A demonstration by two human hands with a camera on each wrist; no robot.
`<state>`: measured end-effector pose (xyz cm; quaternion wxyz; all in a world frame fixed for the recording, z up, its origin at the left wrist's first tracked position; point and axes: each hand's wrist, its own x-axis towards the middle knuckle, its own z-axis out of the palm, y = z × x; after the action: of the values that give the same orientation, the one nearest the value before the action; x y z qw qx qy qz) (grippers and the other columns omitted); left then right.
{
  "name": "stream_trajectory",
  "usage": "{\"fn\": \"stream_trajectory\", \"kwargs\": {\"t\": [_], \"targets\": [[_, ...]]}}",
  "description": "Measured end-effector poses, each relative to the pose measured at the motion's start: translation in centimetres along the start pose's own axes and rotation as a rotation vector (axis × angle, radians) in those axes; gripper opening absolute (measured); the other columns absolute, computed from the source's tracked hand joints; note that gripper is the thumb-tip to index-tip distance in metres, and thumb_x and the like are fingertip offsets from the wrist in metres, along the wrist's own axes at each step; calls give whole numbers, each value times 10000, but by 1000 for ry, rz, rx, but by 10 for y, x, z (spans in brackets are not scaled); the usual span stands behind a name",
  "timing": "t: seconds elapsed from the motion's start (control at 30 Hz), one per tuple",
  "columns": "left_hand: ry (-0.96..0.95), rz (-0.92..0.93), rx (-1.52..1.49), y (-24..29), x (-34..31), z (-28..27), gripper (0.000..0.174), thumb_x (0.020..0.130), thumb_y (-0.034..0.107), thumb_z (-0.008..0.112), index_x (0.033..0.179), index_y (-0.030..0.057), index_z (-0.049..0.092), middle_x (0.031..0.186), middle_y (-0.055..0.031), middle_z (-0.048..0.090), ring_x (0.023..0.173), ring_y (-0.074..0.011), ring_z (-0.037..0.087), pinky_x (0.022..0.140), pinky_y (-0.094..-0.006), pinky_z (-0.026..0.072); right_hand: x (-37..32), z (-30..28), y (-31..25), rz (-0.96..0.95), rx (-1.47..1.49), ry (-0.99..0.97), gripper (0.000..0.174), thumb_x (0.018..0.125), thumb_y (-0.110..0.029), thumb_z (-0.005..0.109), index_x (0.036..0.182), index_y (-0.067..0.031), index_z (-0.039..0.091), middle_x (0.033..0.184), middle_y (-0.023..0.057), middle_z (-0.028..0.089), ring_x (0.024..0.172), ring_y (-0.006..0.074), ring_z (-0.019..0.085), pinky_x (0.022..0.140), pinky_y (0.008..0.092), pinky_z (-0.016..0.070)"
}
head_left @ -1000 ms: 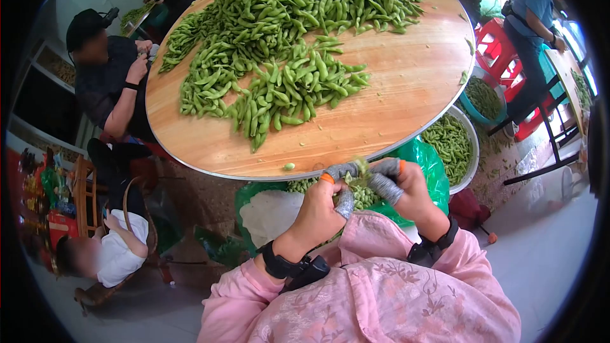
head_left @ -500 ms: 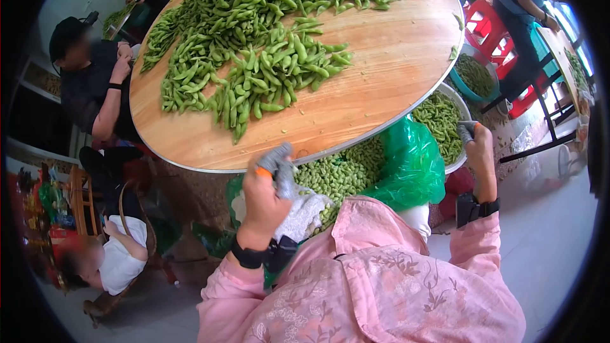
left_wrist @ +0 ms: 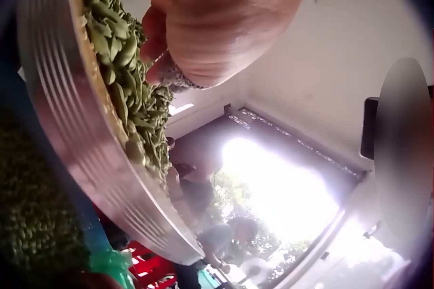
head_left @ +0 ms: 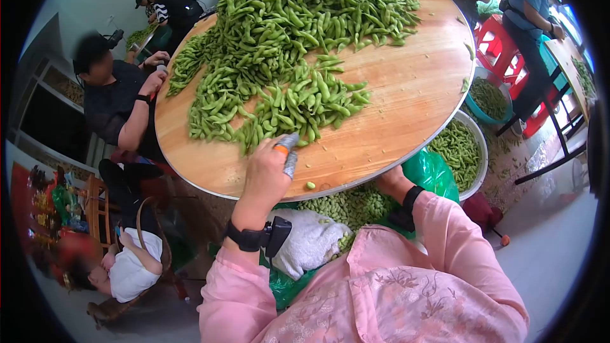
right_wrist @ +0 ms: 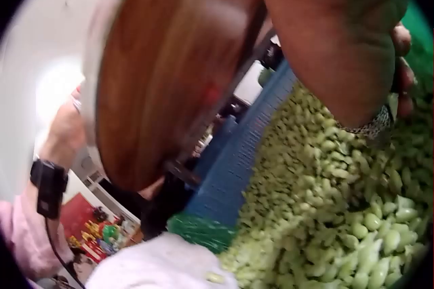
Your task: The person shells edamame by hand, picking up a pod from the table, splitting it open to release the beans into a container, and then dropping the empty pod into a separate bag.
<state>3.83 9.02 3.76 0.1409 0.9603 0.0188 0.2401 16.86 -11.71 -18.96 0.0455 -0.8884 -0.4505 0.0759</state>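
My left hand (head_left: 264, 168) reaches over the table's near edge, its grey-wrapped fingertips at the front of a big pile of green soybean pods (head_left: 279, 98). An orange band circles one finger. In the left wrist view the palm hides most of that hand's fingers. My right hand (right_wrist: 332, 38) is low beneath the table rim, right above shelled green beans (right_wrist: 305, 180). A grey wrap shows on one of its fingers; whatever lies between the fingertips is hidden. In the head view the table covers those fingers.
The round wooden table (head_left: 406, 114) has a metal rim. Below it, a blue crate (right_wrist: 227, 160), green plastic bag (head_left: 432, 174) and white cloth (head_left: 283, 235) surround the beans. A white basin (head_left: 480, 143) of pods stands at right. A single bean (head_left: 310, 185) lies near the rim.
Both hands met over the beans, then parted, the right going out to the white basin. Now the left has moved forward to the pod pile and the right back in under the table edge.
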Motion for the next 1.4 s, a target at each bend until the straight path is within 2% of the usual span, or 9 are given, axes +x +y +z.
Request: {"fn": "stream_trajectory", "kwargs": {"t": [0.17,0.37,0.47,0.5,0.6,0.67,0.77,0.9,1.4], "targets": [[-224,-61,218,2,10,7,222,718,79,566,925,-2,577,956,-165,549,870,-322,527,742,-374,432,-10,-17,3,-70,-43,185,389,749,-106,442,1130,-50,499,1189,150,472,1109,287,440,904,362,381],[-173,-13,302,1,7,7,197,735,98,547,901,-2,578,981,-178,534,895,-318,509,768,-388,402,-54,-91,31,367,405,188,207,723,-289,591,708,-85,623,701,166,590,665,309,580,589,386,476],[-103,31,337,5,6,2,204,734,98,544,913,2,572,961,-181,540,864,-316,525,742,-384,416,-87,-126,93,626,353,411,345,714,-201,648,946,40,562,674,164,587,558,222,548,531,337,428],[-128,-29,307,8,7,-3,199,733,89,552,911,3,570,949,-182,542,835,-311,533,721,-367,424,-99,-95,131,420,394,731,329,729,-217,643,918,43,568,667,103,591,546,179,521,513,329,412],[-82,-116,117,15,7,-6,189,742,52,558,925,4,556,912,-159,555,778,-267,552,684,-319,439,-131,-117,116,645,868,439,288,753,-236,629,892,13,586,694,48,604,577,110,523,493,272,397],[-10,-144,-33,22,2,-7,189,753,24,557,940,4,543,887,-134,565,749,-228,562,667,-289,446,-134,-135,63,552,1444,368,230,782,-243,603,873,-31,604,722,9,611,599,62,516,488,202,378],[-7,-340,-929,41,-14,-2,234,799,-35,514,1027,0,470,909,-28,537,806,-95,511,717,-232,444,-127,-155,12,305,1592,255,200,792,-230,596,886,-54,610,732,12,616,610,55,522,513,187,389],[-33,-335,-1213,79,-33,0,257,777,-46,554,1024,-13,490,948,-54,554,828,-108,529,730,-236,455,-107,-206,-42,45,1739,56,276,805,-219,593,1001,-25,578,806,-7,600,652,33,479,569,175,378],[-30,-176,-749,97,-44,-2,261,716,-6,633,965,-20,556,855,-108,622,743,-149,599,679,-250,473,-94,-219,-68,4,1761,-62,220,822,-245,571,877,-32,592,754,-15,590,634,29,480,557,177,372]]}}
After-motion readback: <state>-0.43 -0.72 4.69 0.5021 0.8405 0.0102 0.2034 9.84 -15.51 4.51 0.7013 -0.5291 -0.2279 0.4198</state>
